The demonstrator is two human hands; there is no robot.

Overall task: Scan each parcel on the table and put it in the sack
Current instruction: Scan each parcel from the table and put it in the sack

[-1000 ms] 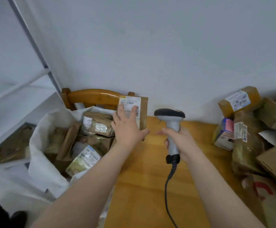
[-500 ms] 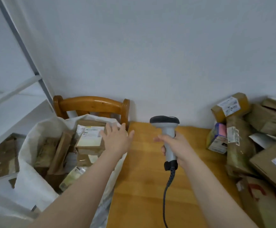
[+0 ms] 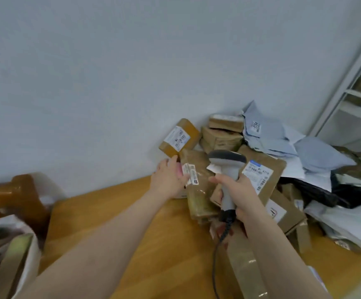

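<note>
A wooden counter (image 3: pixel 115 223) is seen, its right half taken up by a loose pile (image 3: pixel 261 169) of parcels heaped against the wall. The sack (image 3: pixel 33 251) is seen low at the left edge, well apart from the pile, with a chair (image 3: pixel 22 195) behind it. A film-wrapped parcel (image 3: pixel 199 190) is leaned on the pile's near left flank, and the left hand (image 3: pixel 167 180) is laid against its label; whether a grip has been closed cannot be told. The scanner (image 3: pixel 227 167) is held upright in the right hand (image 3: pixel 240 197), whose fingers are clamped round the handle, just beside that parcel. It is judged that the next parcel is being picked out for scanning. A slide could be set off if this parcel is pulled out, since a brown box (image 3: pixel 178 138) is propped above it. A missed read is also possible, as the label is partly covered by fingers and wrinkled under film. The cord could be snagged on the near boxes. One sack, one scanner and one chair are counted. In the pile, two pale blue bags, one black bag and at least three brown boxes by the wall can be made out. The rest are overlapped and cannot be counted.
</note>
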